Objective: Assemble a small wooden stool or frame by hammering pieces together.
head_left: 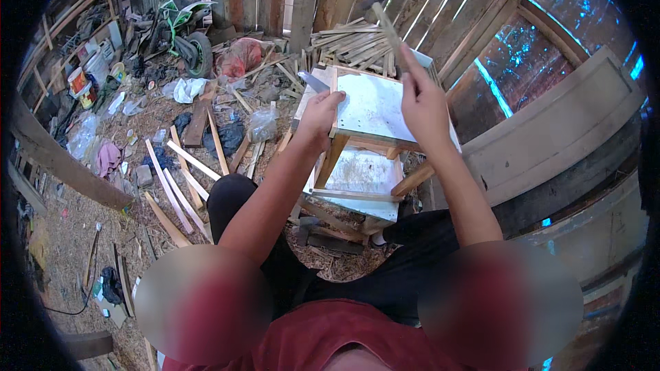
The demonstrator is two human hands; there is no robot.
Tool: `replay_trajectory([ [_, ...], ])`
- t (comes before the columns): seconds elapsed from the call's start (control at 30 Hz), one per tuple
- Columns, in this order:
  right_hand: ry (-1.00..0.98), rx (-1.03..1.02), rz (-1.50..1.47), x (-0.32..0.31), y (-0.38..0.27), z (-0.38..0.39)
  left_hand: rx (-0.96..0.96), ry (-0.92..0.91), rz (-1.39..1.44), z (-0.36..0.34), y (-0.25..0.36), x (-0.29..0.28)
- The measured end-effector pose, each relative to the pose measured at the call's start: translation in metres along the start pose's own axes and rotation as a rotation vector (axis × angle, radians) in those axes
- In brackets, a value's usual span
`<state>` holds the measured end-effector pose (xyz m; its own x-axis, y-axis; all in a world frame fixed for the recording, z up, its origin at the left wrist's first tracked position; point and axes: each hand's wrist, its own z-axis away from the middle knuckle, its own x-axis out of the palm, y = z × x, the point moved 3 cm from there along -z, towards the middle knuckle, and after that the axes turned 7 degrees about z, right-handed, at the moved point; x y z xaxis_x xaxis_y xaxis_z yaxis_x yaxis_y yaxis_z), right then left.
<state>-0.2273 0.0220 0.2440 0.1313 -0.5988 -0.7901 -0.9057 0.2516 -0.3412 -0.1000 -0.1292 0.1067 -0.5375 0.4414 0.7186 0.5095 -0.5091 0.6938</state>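
Note:
My right hand (pixel 421 99) is wrapped round the wooden handle of a hammer (pixel 386 19), raised with its dark metal head up and to the left. Below it stands a small wooden frame (pixel 331 158) with a white panel (pixel 371 99) on top and another white panel (pixel 357 172) lower inside. My left hand (pixel 322 118) is closed at the left edge of the top panel, thumb toward the panel. A flat, pale, pointed strip (pixel 314 82) sticks out beyond its fingers. Whatever is pinched between the fingertips is too small to tell.
Loose wooden strips (pixel 185 165) lie on the littered ground at left. A pile of thin slats (pixel 350 45) rests behind the frame. A small green-and-white motorbike (pixel 182 27) stands far left. A curved grey board (pixel 550 130) leans at right, and a slanting post (pixel 75 165) crosses the left.

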Motion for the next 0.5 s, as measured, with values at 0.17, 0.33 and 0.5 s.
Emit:
replay_trajectory([
  [0.17,-0.189,-0.035,0.193,0.006,0.001,-0.001,0.004,-0.041,0.003,-0.001,0.001,0.002],
  [0.33,-0.178,-0.051,0.171,0.002,-0.001,0.002,0.003,-0.019,0.000,0.001,0.000,0.000],
  [0.5,-0.232,0.038,0.153,0.000,0.002,0.002,-0.008,0.000,-0.002,-0.004,-0.003,0.002],
])
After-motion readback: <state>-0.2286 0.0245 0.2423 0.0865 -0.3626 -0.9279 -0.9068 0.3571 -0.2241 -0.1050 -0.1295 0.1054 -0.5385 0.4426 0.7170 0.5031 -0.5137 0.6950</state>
